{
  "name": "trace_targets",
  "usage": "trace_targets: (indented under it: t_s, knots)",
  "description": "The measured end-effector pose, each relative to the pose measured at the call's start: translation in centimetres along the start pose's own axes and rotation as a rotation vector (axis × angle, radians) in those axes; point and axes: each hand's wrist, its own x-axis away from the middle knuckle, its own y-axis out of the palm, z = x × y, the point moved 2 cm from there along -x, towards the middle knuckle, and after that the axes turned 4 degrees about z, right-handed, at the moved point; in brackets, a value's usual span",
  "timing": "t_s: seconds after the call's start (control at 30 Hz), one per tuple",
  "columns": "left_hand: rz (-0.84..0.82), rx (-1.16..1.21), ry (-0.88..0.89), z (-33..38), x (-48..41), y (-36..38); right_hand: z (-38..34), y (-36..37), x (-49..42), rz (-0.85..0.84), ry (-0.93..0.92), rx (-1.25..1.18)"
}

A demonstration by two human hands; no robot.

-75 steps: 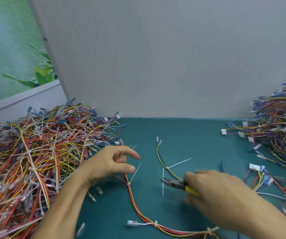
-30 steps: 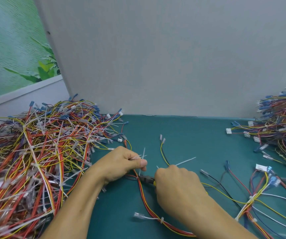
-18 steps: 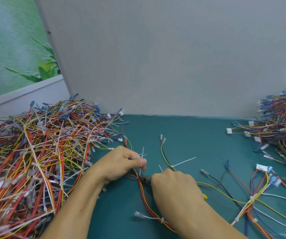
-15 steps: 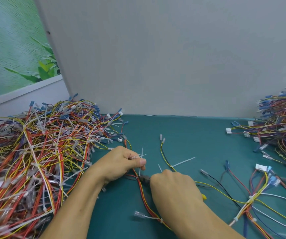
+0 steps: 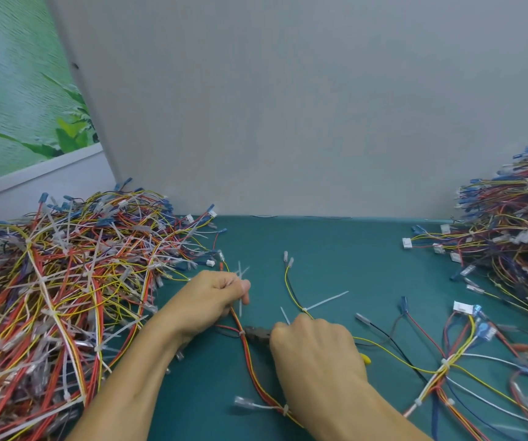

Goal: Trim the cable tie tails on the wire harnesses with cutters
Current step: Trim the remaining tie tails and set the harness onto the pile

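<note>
Brought the cutters (image 5: 258, 334) across from the right side of the tabletop (image 5: 336, 249). Gripping them in the right hand (image 5: 313, 348), fingers (image 5: 288, 329) clamped round the handles, nose now at the cable tie (image 5: 242, 333) on the red-yellow harness (image 5: 250, 370) near the front edge. Pinching harness and white tails (image 5: 240, 275) with the left hand (image 5: 215, 297). Probably mid-snip.

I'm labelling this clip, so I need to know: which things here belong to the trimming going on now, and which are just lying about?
In use: left hand, pinching tie tails; right hand, gripping the cutters; red-and-yellow harness, with its cable tie at the cutters' nose.
Lying about: left pile of harnesses; right pile of harnesses; wall poster.
</note>
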Motion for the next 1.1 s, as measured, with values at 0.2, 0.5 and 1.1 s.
trace_targets:
  t_s: [0.2,0.5,1.1]
  knots:
    - [0.207,0.329,-0.011,2.0,-0.1,0.5,5.8,-0.2,0.9,0.176,0.190,0.021]
    - [0.156,0.076,0.152,4.0,-0.5,4.7,9.1,1.8,1.4,-0.004,-0.069,-0.220]
    - [-0.320,-1.100,-0.056,6.3,-2.6,7.0,9.3,1.8,1.5,0.033,-0.089,-0.092]
